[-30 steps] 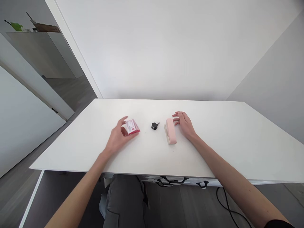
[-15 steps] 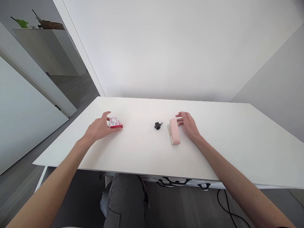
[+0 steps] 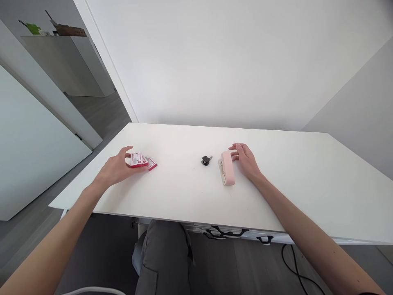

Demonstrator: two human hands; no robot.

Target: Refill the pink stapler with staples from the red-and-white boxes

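Note:
At the left of the white desk (image 3: 184, 192), my left hand (image 3: 115, 167) curls round a small red-and-white box (image 3: 136, 159), its thumb along the near side and fingers at the left. Two more such boxes lie fanned out to the right, partly overlapped; the outermost box (image 3: 151, 163) sits at an angle by the thumb tip. My right hand (image 3: 245, 160) rests loosely on the desk with its fingers apart. Its fingertips are close to a pink stapler (image 3: 228, 168); whether they touch it, I cannot tell. Between the hands lies a small black thing with a metal tip (image 3: 206, 160), resembling a key.
A white wall (image 3: 215, 61) rises behind the desk. Black drawer handles (image 3: 230, 232) show beneath its front edge, above my grey-trousered leg (image 3: 172, 254). A black cable (image 3: 296, 266) lies on the floor at right. A cabinet (image 3: 64, 65) stands beyond the doorway at far left.
My left hand has moved left with the nearest box. The boxes, bunched together before, are now spread in a row. My right hand and the stapler stay in place; the view has shifted slightly.

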